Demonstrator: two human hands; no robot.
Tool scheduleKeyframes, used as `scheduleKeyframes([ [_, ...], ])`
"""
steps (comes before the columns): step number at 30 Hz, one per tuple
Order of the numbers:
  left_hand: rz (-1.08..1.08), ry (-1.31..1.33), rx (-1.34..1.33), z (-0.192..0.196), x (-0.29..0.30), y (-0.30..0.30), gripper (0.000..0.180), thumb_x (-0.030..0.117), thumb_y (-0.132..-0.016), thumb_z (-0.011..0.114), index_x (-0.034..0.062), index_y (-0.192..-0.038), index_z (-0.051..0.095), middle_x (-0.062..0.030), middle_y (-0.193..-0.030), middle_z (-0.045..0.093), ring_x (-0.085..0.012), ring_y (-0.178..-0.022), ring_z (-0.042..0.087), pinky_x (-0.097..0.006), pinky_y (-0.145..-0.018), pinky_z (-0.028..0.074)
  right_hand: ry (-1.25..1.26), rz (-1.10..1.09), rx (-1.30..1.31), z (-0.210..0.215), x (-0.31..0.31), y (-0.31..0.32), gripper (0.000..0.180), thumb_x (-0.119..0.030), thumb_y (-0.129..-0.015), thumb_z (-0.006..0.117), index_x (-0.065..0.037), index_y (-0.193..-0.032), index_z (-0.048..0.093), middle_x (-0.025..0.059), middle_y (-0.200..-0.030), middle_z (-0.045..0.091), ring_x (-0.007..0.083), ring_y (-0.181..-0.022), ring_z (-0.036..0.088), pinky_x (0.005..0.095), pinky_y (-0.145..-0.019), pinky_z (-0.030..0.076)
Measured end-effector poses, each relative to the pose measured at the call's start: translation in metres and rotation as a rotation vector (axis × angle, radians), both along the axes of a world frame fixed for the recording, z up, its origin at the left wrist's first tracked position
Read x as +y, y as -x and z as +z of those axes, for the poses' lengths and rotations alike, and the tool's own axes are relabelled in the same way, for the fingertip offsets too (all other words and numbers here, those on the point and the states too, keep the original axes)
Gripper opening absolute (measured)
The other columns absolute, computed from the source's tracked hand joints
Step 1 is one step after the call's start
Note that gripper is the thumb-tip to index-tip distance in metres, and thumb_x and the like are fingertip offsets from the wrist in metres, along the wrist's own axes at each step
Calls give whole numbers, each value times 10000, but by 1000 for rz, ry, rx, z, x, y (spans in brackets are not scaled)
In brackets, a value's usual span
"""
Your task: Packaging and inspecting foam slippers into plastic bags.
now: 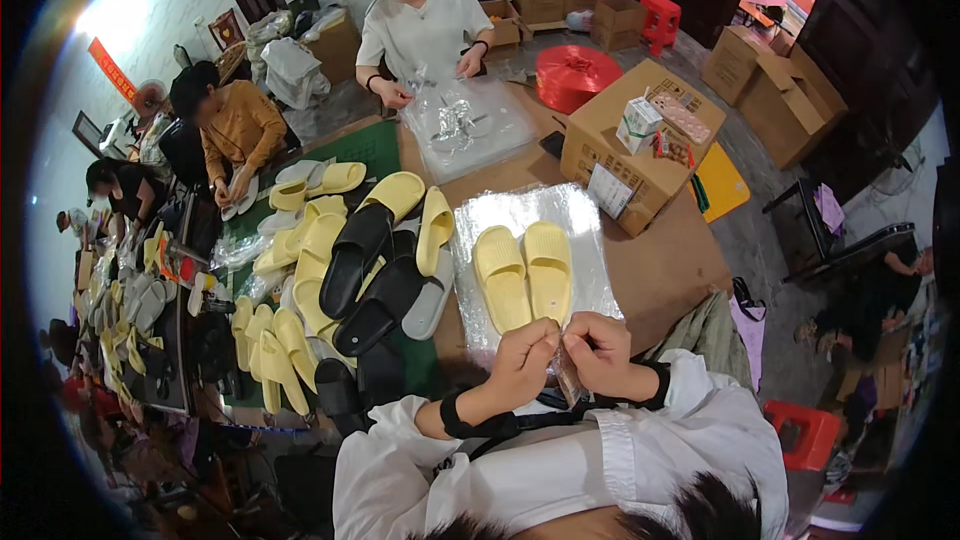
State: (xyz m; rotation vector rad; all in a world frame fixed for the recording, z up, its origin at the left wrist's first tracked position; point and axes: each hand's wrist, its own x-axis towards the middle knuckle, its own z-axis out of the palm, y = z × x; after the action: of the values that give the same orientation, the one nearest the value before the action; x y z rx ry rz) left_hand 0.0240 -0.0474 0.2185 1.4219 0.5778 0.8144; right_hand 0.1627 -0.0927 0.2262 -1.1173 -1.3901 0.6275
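Observation:
A pair of pale yellow slide slippers (549, 265) lies side by side on a stack of clear, shiny plastic bags (590, 215) in front of me. My left hand (525, 360) is closed at the near end of the slippers, its fingertips pinching clear plastic film. Close against it, my right hand (597, 352) pinches the same film, which looks like a bag's edge. A crumpled strip of this plastic hangs between the two fists. Whether the slippers are inside the film is hard to make out.
Left of the bags is a heap of yellow, black and grey slippers (385, 260) on a green mat (375, 145). A cardboard box (640, 130) with small packages on it stands to the right. Across the table, a person (420, 35) handles clear bags; another sits at left.

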Motion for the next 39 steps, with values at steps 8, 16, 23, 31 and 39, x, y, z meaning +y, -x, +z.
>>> scheduleKeyframes([
  [8,-68,78,-52,-6,1,5,144,53,-875,429,2,-744,459,-39,-632,435,-124,-567,415,-254,-525,352,-108,31,-48,-1,1,-1,80,7,-762,552,-5,-687,528,61,-573,492,153,-441,452,273,-425,346],
  [16,-310,-740,226,1,26,31,76,69,-808,555,11,-770,524,-124,-700,512,-272,-675,553,-328,-583,444,-18,480,-614,1,0,-33,144,-155,-844,571,-46,-766,519,89,-626,504,255,-554,541,342,-468,427],
  [23,-535,-1007,396,10,26,30,180,186,-808,599,31,-744,535,-110,-675,513,-275,-687,548,-350,-629,453,-64,588,-900,7,-5,-33,188,-216,-812,555,-56,-739,487,91,-653,522,259,-600,560,361,-491,453],
  [31,-749,-777,265,22,15,36,117,130,-832,564,14,-818,554,-129,-716,534,-302,-658,496,-367,-628,413,-307,798,-713,7,-13,-26,150,-139,-775,588,-43,-755,474,64,-680,452,219,-608,499,323,-497,431],
  [39,-610,-743,-45,17,-7,35,75,24,-797,559,-10,-774,495,-125,-689,432,-291,-640,449,-367,-583,393,-325,856,-357,11,-25,-18,165,-103,-778,598,-15,-722,469,66,-660,440,235,-580,486,334,-506,402],
])
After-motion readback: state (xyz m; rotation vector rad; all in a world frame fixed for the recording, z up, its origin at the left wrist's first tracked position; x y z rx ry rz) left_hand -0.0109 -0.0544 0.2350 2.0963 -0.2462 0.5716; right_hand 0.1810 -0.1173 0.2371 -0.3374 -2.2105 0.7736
